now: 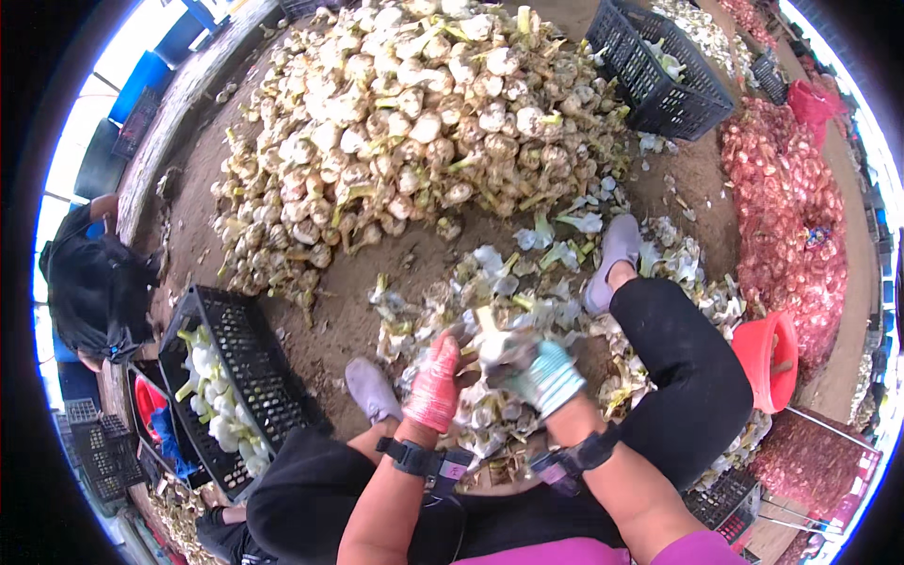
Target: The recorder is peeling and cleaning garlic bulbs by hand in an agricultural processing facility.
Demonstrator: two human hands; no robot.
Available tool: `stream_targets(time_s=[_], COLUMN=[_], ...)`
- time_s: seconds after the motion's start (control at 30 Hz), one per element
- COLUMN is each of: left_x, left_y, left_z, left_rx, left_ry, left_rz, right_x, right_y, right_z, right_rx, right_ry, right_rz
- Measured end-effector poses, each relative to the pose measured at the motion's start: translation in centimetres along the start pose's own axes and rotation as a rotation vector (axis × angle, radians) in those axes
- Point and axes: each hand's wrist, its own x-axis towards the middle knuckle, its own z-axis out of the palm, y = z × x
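Observation:
A garlic bulb point(493, 350) with a short pale stem is between my hands, above a litter of peeled skins. It is smeared by motion. My right hand point(548, 375), in a teal-and-white striped glove, is closed around the bulb's right side. My left hand point(437, 379), in a red-and-white glove with dark fingertips, is just left of the bulb, its fingers loosely curled and apart. No thing shows in the left hand. Loose garlic skins point(556, 315) cover the ground between my feet. Dark bands with small devices sit on both wrists.
A large heap of untrimmed garlic point(414, 122) rises ahead. At my left stands a black crate point(264, 363) with cleaned white bulbs point(218, 395); another crate point(664, 80) is at the far right. A red bucket point(765, 363) and red mesh sacks point(786, 217) are right. Another person point(99, 282) works at left.

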Motion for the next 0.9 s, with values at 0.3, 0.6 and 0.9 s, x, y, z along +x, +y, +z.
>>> stream_targets(time_s=[0.3,0.6,0.9], left_x=[20.6,25.4,5.1], left_y=[3.1,1.7,2.5], left_z=[-0.5,1.7,6.2], left_rx=[0.729,0.519,1.112], left_ry=[0.479,0.260,-0.138], left_rz=[0.210,0.326,0.450], right_x=[5.8,11.0,3.7], right_y=[-29.6,-15.2,-3.6], right_z=[-1.8,-6.1,-0.5], right_rx=[-0.011,0.429,-1.441], right_ry=[-0.131,0.252,0.292], right_rz=[-0.987,-0.233,-0.474])
